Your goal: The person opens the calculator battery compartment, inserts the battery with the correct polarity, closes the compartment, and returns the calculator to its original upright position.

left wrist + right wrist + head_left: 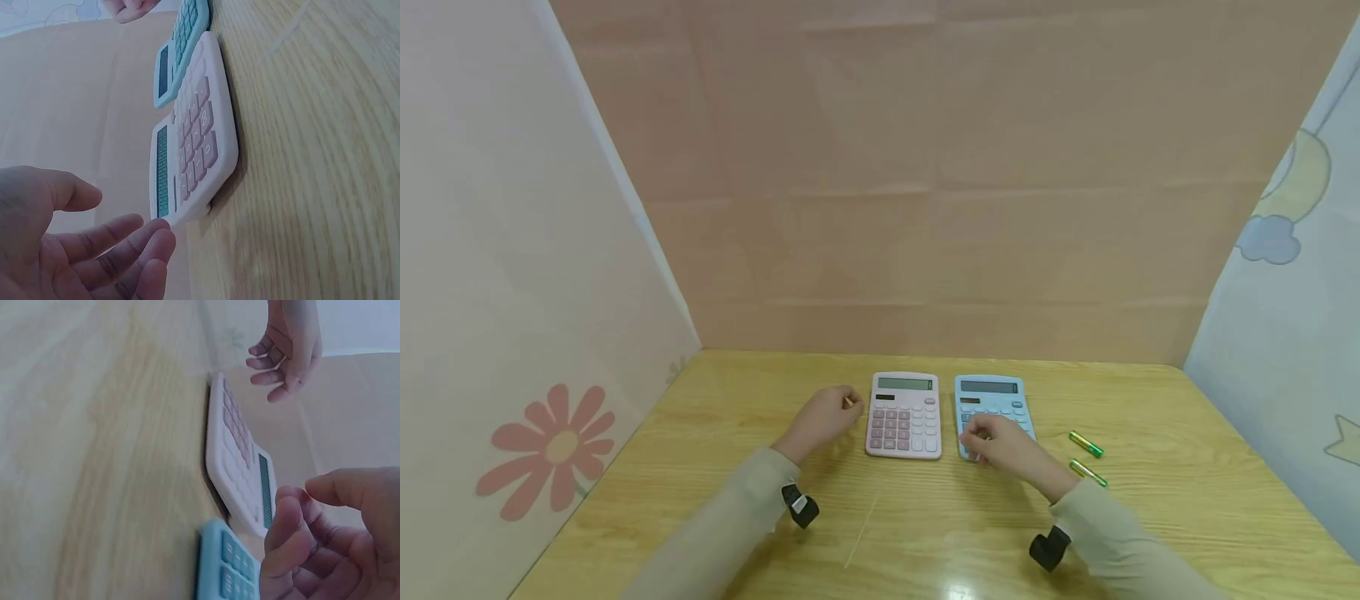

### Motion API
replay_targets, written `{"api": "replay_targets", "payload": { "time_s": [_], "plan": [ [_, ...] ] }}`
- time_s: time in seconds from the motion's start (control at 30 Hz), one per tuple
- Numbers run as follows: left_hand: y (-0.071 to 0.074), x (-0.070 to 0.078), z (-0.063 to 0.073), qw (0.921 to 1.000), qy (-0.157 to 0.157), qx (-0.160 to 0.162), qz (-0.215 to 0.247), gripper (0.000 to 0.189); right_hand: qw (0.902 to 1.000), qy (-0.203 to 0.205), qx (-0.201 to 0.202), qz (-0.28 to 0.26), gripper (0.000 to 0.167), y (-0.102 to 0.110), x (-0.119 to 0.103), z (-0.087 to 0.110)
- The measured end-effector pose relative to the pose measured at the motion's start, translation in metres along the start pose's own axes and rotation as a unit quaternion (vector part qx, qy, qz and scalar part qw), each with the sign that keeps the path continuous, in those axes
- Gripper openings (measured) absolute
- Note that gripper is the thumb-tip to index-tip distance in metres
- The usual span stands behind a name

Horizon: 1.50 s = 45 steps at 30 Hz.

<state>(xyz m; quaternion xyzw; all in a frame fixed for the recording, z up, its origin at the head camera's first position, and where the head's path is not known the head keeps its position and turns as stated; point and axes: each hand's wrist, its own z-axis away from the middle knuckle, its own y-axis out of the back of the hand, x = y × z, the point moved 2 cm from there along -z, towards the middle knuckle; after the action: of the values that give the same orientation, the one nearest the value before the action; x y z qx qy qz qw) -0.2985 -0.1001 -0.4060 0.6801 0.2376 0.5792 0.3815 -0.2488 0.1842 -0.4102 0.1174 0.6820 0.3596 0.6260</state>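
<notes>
A pink calculator (925,417) with a "0" on its display lies in the middle of the table. My left hand (822,419) hovers just left of it, fingers loosely bent and holding nothing. In the left wrist view those fingertips (159,240) overlap the calculator's corner; contact cannot be told. Right of the pink one lies a blue calculator (988,387), its display also lit. My right hand (1006,450) is over its lower keys, hiding many of them. Thumb and index finger come close together in the right wrist view, with nothing seen between them.
Two green-and-gold batteries (1086,444) lie to the right of the blue calculator, near my right forearm. A thin pale strip (862,529) runs along the wooden table (737,375) in front. Paper walls stand at the back and both sides.
</notes>
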Motion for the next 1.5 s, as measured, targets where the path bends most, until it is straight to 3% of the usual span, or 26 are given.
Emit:
{"api": "replay_targets", "payload": {
  "time_s": [0.1, 0.2, 0.37, 0.6, 0.93, 1.13, 1.33, 1.5],
  "plan": [
    [0.002, 0.000, 0.000, 0.9995, 0.013, -0.012, 0.026, 0.023, 0.9967, -0.021, -0.036, -0.069, 0.018, -0.009, -0.002, 0.001],
    [0.007, 0.004, -0.001, 0.9976, 0.026, -0.018, 0.062, 0.024, 0.9859, -0.054, -0.062, -0.146, 0.020, -0.017, -0.004, 0.001],
    [0.016, 0.010, -0.011, 0.9931, 0.029, -0.012, 0.113, 0.026, 0.9666, -0.119, -0.048, -0.222, 0.033, -0.024, -0.013, 0.000],
    [0.022, 0.018, -0.029, 0.9871, 0.058, 0.025, 0.147, 0.048, 0.9497, -0.141, -0.052, -0.275, 0.057, -0.022, -0.024, 0.000],
    [0.004, 0.011, -0.048, 0.9799, 0.074, -0.015, 0.185, 0.058, 0.9198, -0.181, -0.044, -0.345, 0.057, -0.025, -0.025, -0.006],
    [-0.011, 0.007, -0.055, 0.9802, 0.081, -0.031, 0.178, 0.059, 0.9059, -0.199, -0.031, -0.372, 0.056, -0.027, -0.024, -0.010],
    [-0.023, 0.005, -0.059, 0.9820, 0.078, -0.042, 0.167, 0.057, 0.9028, -0.205, -0.026, -0.377, 0.053, -0.029, -0.022, -0.012],
    [-0.028, 0.004, -0.058, 0.9782, 0.087, -0.043, 0.184, 0.055, 0.9009, -0.211, -0.024, -0.378, 0.048, -0.030, -0.022, -0.014]
  ]
}}
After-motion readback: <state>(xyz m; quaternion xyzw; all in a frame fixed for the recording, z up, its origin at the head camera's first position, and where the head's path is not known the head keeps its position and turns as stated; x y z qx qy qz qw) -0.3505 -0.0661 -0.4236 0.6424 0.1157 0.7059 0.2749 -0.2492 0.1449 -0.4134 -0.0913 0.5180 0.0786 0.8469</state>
